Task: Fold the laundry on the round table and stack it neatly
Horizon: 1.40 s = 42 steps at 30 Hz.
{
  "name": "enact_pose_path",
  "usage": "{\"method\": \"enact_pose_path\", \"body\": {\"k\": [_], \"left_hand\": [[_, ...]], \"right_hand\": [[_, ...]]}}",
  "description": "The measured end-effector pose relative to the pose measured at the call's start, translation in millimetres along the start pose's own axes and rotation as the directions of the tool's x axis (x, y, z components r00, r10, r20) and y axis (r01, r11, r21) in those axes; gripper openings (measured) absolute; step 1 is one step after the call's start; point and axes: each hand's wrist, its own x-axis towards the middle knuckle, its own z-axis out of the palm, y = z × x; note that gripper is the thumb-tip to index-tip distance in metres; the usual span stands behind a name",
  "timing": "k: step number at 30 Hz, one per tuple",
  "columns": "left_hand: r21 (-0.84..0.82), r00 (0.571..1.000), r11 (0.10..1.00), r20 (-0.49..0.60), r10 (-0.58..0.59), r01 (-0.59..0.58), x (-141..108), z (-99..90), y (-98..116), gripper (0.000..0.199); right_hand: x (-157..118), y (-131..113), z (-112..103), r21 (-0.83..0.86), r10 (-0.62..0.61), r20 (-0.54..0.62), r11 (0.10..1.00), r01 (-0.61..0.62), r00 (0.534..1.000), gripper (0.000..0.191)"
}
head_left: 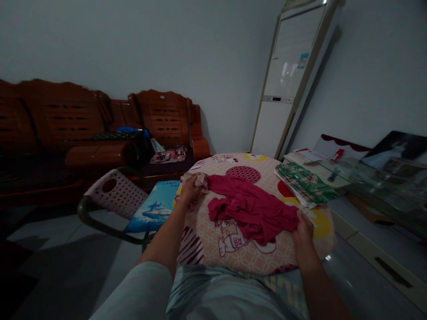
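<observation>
A crumpled dark pink garment [250, 202] lies across a round table with a patterned cloth [213, 240]. My left hand [190, 190] is closed on bunched pale pink fabric [201, 180] at the garment's left end; whether this is part of the garment I cannot tell. At the opposite end, my right hand [303, 226] grips the garment's edge near the right side of the table. The middle of the garment is wrinkled and folded over itself, so its full shape is hidden.
A green plaid folded cloth [305, 183] lies at the table's right edge. To the left stands a chair [116, 195] with a blue printed seat. Wooden seats [163, 120] line the wall, and a tall white air conditioner [283, 84] stands behind. A glass-topped cabinet [363, 186] is on the right.
</observation>
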Motion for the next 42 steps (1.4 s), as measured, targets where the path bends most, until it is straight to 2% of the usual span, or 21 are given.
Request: {"method": "enact_pose_path", "body": {"k": [1, 4, 6, 9, 11, 13, 15, 17, 19, 23, 28, 31, 33, 35, 37, 39, 40, 42], "left_hand": [[0.032, 1.0, 0.999, 0.016, 0.011, -0.011, 0.9, 1.3, -1.2, 0.055], [0.154, 0.992, 0.987, -0.126, -0.024, 0.043, 5.0, 2.1, -1.3, 0.054], [0.198, 0.985, 0.978, -0.169, -0.033, 0.067, 6.9, 3.1, -1.4, 0.059], [0.195, 0.995, 0.978, -0.082, -0.055, 0.071, 6.7, 7.1, -3.4, 0.066], [0.183, 0.999, 0.982, -0.02, -0.04, 0.043, 4.9, 9.0, -4.8, 0.061], [0.178, 1.0, 0.984, -0.004, -0.013, 0.013, 2.4, 8.2, -4.7, 0.055], [0.191, 0.998, 0.98, -0.056, -0.039, 0.049, -0.4, 4.4, -2.8, 0.049], [0.205, 0.981, 0.97, -0.168, -0.095, 0.129, -3.1, -1.7, 0.8, 0.044], [0.206, 0.954, 0.965, -0.281, -0.103, 0.165, -5.4, -8.7, 5.8, 0.039], [0.19, 0.906, 0.976, -0.423, -0.017, 0.107, -9.7, -22.2, 18.6, 0.032], [0.163, 0.887, 0.987, -0.458, 0.062, 0.015, -14.3, -36.1, 36.6, 0.045], [0.155, 0.9, 0.988, -0.434, 0.043, 0.027, -9.3, -38.2, 43.8, 0.051], [0.159, 0.922, 0.984, -0.388, -0.016, 0.083, -2.6, -33.6, 44.7, 0.055], [0.168, 0.956, 0.97, -0.267, -0.125, 0.173, 2.8, -23.8, 41.5, 0.066], [0.204, 0.975, 0.955, -0.089, -0.203, 0.217, 3.2, -10.7, 34.7, 0.079], [0.26, 0.987, 0.956, 0.051, -0.153, 0.135, -2.0, 2.6, 26.4, 0.081], [0.288, 0.992, 0.955, 0.08, -0.1, 0.073, -6.0, 8.1, 22.4, 0.077], [0.334, 0.998, 0.943, 0.065, -0.015, -0.008, -14.3, 15.8, 16.4, 0.069]], "right_hand": [[-0.6, -0.3, 0.6, 0.004, -0.002, 0.003, 1.0, 0.001, 1.0, 0.038], [-3.4, -1.5, 2.9, 0.021, -0.004, 0.016, 1.0, 0.004, 1.0, 0.036], [-5.2, -2.6, 4.6, 0.019, 0.004, 0.013, 1.0, -0.004, 1.0, 0.036], [-6.6, -4.2, 6.3, 0.013, 0.017, -0.003, 1.0, -0.017, 1.0, 0.037], [-6.8, -5.1, 6.7, 0.011, 0.015, -0.014, 1.0, -0.014, 1.0, 0.036], [-7.1, -5.7, 6.7, 0.005, 0.011, -0.012, 1.0, -0.011, 1.0, 0.035], [-8.1, -6.2, 6.4, 0.001, 0.011, -0.009, 1.0, -0.011, 1.0, 0.035], [-9.5, -6.7, 6.1, -0.001, 0.008, 0.011, 1.0, -0.008, 1.0, 0.035], [-11.0, -7.3, 6.0, 0.001, 0.0, 0.041, 1.0, 0.0, 0.999, 0.036], [-12.4, -8.6, 6.3, -0.003, -0.007, 0.074, 1.0, 0.007, 0.997, 0.038], [-13.2, -9.4, 7.0, 0.003, -0.007, 0.078, 1.0, 0.007, 0.997, 0.038], [-12.6, -8.2, 5.7, -0.015, -0.016, 0.08, 1.0, 0.017, 0.997, 0.038], [-11.0, -6.6, 4.1, -0.03, -0.021, 0.082, 0.999, 0.023, 0.996, 0.038], [-9.0, -5.0, 2.5, -0.034, -0.018, 0.078, 0.999, 0.021, 0.997, 0.039], [-7.5, -4.0, 1.6, -0.032, -0.011, 0.075, 0.999, 0.013, 0.997, 0.04], [-7.2, -4.0, 1.6, -0.029, -0.005, 0.074, 1.0, 0.007, 0.997, 0.039], [-7.6, -4.4, 1.9, -0.026, -0.003, 0.073, 1.0, 0.005, 0.997, 0.039], [-9.0, -5.6, 3.0, -0.017, 0.0, 0.074, 1.0, 0.002, 0.997, 0.04]]}}
